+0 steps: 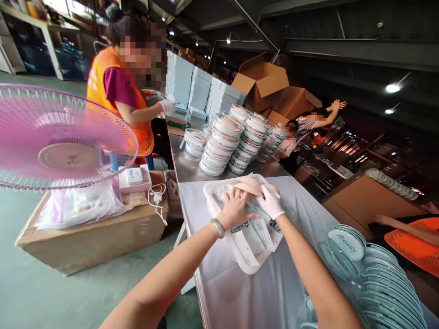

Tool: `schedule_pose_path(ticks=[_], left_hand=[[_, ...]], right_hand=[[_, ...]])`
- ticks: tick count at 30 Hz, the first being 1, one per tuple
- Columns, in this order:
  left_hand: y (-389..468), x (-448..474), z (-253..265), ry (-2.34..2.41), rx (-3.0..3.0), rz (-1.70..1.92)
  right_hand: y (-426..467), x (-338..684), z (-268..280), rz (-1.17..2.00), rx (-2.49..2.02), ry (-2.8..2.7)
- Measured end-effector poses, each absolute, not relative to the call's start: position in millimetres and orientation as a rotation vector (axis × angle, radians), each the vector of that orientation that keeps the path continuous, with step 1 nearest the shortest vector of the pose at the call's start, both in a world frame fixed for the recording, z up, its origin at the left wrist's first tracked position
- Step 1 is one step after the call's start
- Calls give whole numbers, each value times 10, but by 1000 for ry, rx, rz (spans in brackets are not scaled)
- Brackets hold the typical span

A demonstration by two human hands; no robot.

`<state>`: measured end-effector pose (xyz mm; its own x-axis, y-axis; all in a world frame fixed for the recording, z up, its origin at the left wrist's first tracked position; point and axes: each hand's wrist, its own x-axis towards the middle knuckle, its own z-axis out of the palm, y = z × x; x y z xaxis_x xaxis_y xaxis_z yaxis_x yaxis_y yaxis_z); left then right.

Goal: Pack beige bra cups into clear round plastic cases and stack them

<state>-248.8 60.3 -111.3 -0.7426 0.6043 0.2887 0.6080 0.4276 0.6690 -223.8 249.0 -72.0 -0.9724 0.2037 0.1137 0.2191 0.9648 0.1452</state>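
Note:
A white plastic tray [210, 192] lies on the cloth-covered table with printed paper cards [262, 233] in it. My left hand [236, 208], bare and with a bracelet at the wrist, rests over the cards with its fingers spread. Beside it, my right hand [272, 204] wears a white glove. Its fingers are closed at the edge of some beige rounded cup-shaped pads [249, 185] at the far end of the tray. How many pads it grips is hidden.
Stacked round clear containers [222, 141] stand beyond the tray. Several round clear lids [391, 278] lie at right. A pink fan [68, 141] stands left, before a cardboard box [103, 242]. A co-worker in an orange vest [103, 87] is at the table's far left.

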Motion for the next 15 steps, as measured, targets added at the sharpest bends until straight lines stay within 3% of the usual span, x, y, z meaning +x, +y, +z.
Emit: schedule_pose_path(ticks=[5,8,12,15], left_hand=[[190,-2592,-863,-2448,-1017,-1509],[-468,-2637,-980,-2128,-871,-1801],[-1727,-2470,-1935,-1785,-142,-2327],[-2723,-1785,-2973,-1834,745,-2365]], right_hand=[[2655,-2125,-352,-114,-352,-3103],[2575,-2018,-39,26,-290,-3038],[2023,-1913,341,30,-128,-2819],[1237,-2029,418,-94,249,-2626]])
